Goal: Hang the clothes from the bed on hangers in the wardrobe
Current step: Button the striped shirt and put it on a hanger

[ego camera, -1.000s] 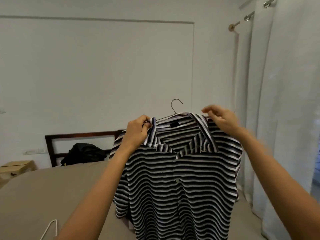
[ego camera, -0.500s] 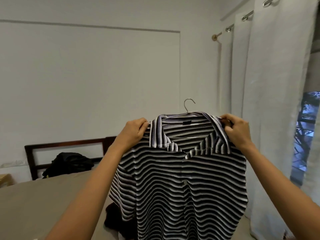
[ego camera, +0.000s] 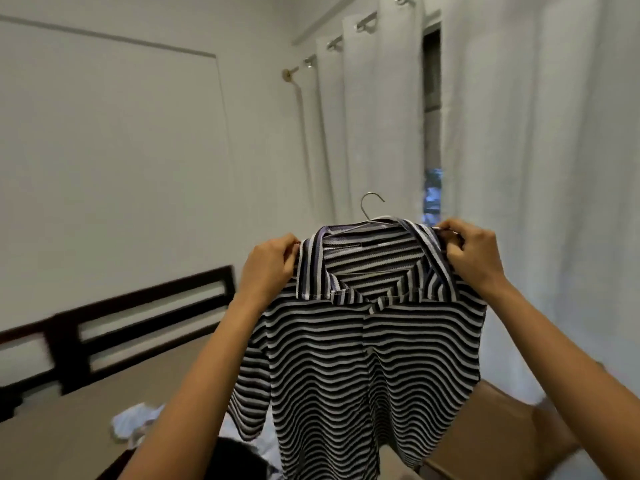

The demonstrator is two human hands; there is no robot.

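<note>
A black-and-white striped collared shirt (ego camera: 363, 368) hangs in front of me on a thin metal wire hanger (ego camera: 369, 209), whose hook sticks up above the collar. My left hand (ego camera: 268, 268) pinches the shirt's left shoulder beside the collar. My right hand (ego camera: 476, 258) grips the right shoulder and the hanger's end. The shirt hangs over the tan bed (ego camera: 59, 434). A pale blue garment (ego camera: 133, 422) lies crumpled on the bed, and a dark garment (ego camera: 235, 459) shows at the bottom edge. No wardrobe is in view.
A dark wooden headboard (ego camera: 138, 320) runs along the white wall at the left. White curtains (ego camera: 536, 168) hang on a rod at the right, with a narrow gap showing a window. A brown cardboard box (ego camera: 502, 431) sits low at the right.
The view has swung to the right, toward the curtains. The shirt stays held up in both hands. The black bag by the headboard has left the view; light and dark garments now show on the bed.
</note>
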